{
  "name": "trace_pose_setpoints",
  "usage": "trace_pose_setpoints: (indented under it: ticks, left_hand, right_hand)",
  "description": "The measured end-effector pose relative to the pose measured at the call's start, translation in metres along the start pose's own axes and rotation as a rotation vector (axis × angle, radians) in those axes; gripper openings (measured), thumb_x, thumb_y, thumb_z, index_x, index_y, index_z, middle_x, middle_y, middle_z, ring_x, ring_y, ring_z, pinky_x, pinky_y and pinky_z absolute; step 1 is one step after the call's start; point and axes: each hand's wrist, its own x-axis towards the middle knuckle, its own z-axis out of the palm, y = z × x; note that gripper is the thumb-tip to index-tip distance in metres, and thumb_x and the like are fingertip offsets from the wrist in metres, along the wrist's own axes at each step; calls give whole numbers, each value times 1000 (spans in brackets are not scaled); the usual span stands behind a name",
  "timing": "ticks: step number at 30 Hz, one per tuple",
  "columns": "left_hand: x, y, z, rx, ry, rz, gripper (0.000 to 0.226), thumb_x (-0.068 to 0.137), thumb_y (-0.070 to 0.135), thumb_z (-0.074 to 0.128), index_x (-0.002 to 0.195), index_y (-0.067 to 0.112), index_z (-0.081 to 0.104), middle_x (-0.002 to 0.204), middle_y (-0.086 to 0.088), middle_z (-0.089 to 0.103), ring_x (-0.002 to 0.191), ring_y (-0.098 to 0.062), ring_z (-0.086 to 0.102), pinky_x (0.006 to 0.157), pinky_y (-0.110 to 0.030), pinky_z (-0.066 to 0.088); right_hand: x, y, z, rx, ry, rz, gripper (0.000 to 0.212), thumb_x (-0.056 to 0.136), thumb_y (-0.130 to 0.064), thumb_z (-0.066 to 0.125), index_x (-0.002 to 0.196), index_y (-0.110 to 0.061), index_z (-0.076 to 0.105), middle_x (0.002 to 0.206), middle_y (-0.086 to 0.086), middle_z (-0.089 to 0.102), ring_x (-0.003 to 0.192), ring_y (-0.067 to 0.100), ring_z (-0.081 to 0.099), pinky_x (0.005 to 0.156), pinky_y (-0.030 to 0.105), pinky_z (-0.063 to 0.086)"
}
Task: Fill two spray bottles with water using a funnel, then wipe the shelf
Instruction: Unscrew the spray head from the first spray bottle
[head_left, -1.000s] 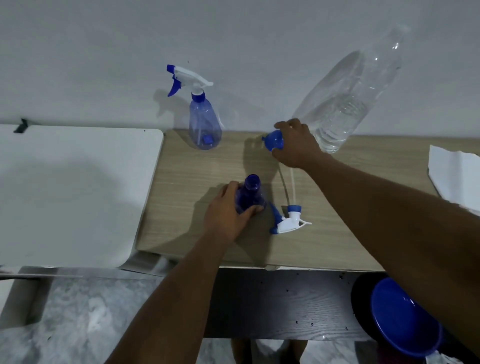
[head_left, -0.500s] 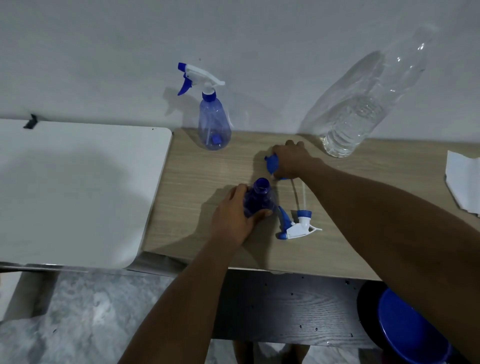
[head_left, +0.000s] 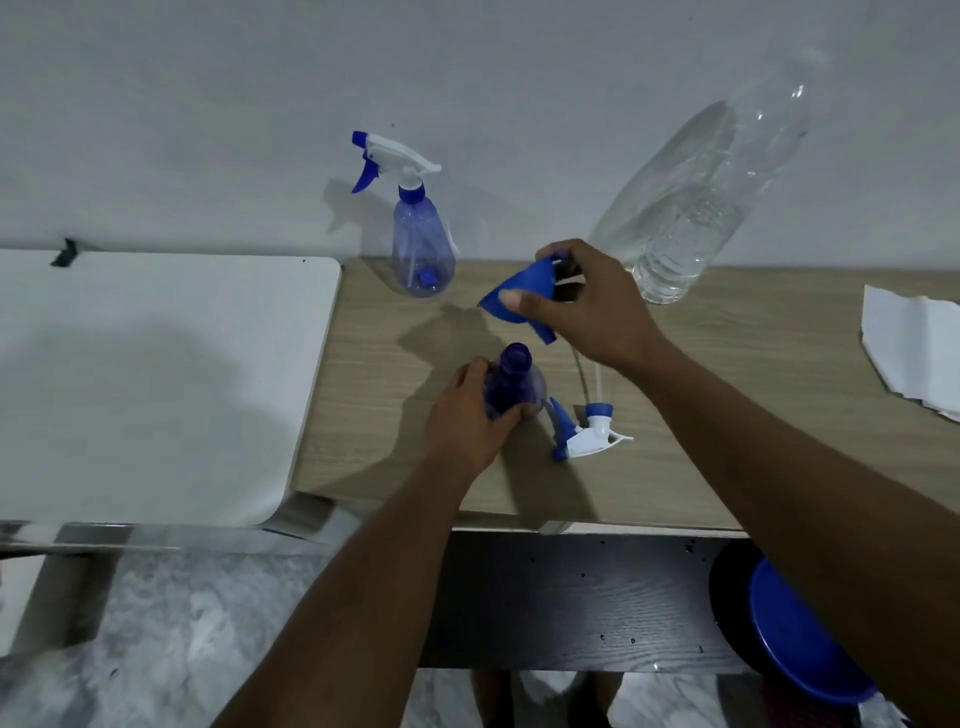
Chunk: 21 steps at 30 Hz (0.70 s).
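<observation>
While my left hand (head_left: 470, 415) clamps the open bottle (head_left: 511, 382), my right hand (head_left: 582, 306), pinching the funnel (head_left: 519, 301) above it, should seat the spout squarely in the neck.

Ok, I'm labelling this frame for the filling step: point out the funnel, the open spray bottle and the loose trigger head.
funnel (head_left: 519, 291): head view, on the blue cone's outer wall.
open spray bottle (head_left: 511, 364): head view, on its uncapped neck.
loose trigger head (head_left: 587, 444): head view, on its white body.

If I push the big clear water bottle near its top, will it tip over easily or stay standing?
The clear water bottle is tall and narrow, so a push near the top would probably tip it. Water seems to fill only its lower part, which may steady it somewhat. The thin clear plastic would likely dent under a firm squeeze.
</observation>
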Motion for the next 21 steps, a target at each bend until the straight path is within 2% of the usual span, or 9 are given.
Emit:
trace_pose_setpoints:
  ticks: [5,7,10,13,15,17,19,21]
  left_hand:
    - [1,-2,1,26,-51,-50,66,78,53,76,131,27,45,131,3,57,112,-19,59,89,-34,48]
    - [0,-4,2,13,-55,-60,67,79,50,76,133,27,45,131,3,57,111,-18,58,90,-33,47]
    - [-2,-4,3,-52,-38,-53,65,78,47,78,131,31,44,126,4,59,105,-16,61,90,-38,53]
    - [-6,-4,4,-90,-39,-43,62,80,39,76,130,33,41,118,2,63,90,-13,65,83,-40,57]
    - [-7,-3,6,-130,-8,-37,62,78,39,76,128,34,41,112,3,65,85,-13,66,79,-41,57]
    - [-9,0,7,-173,4,-32,62,78,33,77,128,34,41,113,5,65,90,-13,67,81,-41,57]
    - [-9,1,7,-187,8,-29,62,78,27,77,128,35,40,117,6,63,97,-14,66,83,-40,56]
    - [-10,1,7,-206,7,-46,66,76,34,77,128,37,37,116,8,63,98,-13,66,84,-40,57]
  right_hand:
    - [-24,9,14,-11,103,-129,65,68,-40,90,122,-16,62,106,-12,65,97,2,64,84,17,54]
    - [-31,16,16,-10,92,-153,68,67,-39,91,124,-17,61,111,-14,64,102,4,64,86,21,55]
    - [-40,26,18,-36,53,-176,72,63,-43,91,125,-21,59,113,-21,61,104,3,63,87,24,56]
    - [-48,31,16,-67,25,-189,76,63,-45,90,127,-24,55,119,-21,58,105,3,61,87,23,54]
    - [-52,35,15,-81,9,-188,77,64,-43,90,128,-26,52,123,-19,58,107,6,61,89,26,54]
    - [-55,38,13,-105,4,-184,76,66,-41,89,129,-27,50,125,-18,58,108,8,61,90,32,53]
    - [-56,39,12,-120,2,-190,77,68,-40,90,130,-28,47,123,-23,57,110,5,60,92,35,53]
    - [-58,38,9,-113,-15,-201,84,65,-41,91,133,-29,44,125,-26,56,113,1,59,95,34,52]
